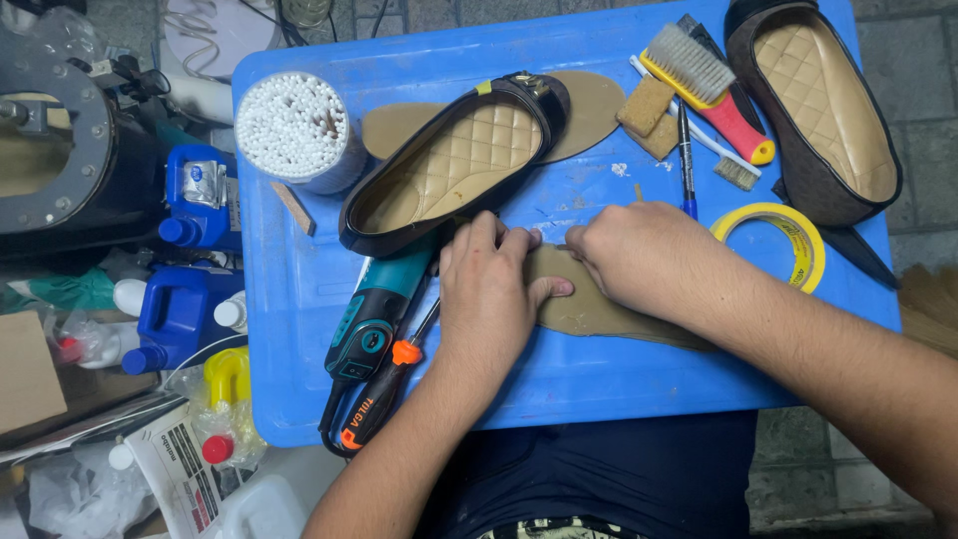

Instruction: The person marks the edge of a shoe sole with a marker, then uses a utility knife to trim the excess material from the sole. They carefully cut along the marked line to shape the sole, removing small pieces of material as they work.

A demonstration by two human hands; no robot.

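A flat tan shoe insole [589, 309] lies on the near middle of the blue plastic lid [299, 299] that serves as a work surface, and both hands press on it. The left hand [489, 294] lies flat with fingers spread over the insole's left end, pinning it rather than closing round it; the right hand [629, 255] is curled at the insole's far edge, its fingertips pinching something too small to make out. In my judgement, if the flat hand lets up, the thin piece could slide on the smooth lid and the edge being worked could go crooked; the left fingertips also lie close to where the right hand works. Just left of the left hand lie a teal and black rotary power tool [374, 319] and an orange-handled screwdriver [384, 389]. Just beyond the hands sits a black flat shoe with a quilted tan lining [449, 165], resting on a second tan insole [584, 110]; a matching shoe [823, 100] stands at the far right. Between them are a yellow and red brush [704, 85], a pen [686, 150] and a roll of yellow tape [783, 240]. A round tub of cotton swabs [294, 125] stands far left. Off the lid, left, are blue plastic jugs with pale labels [195, 200] and a printed white packet [180, 464].
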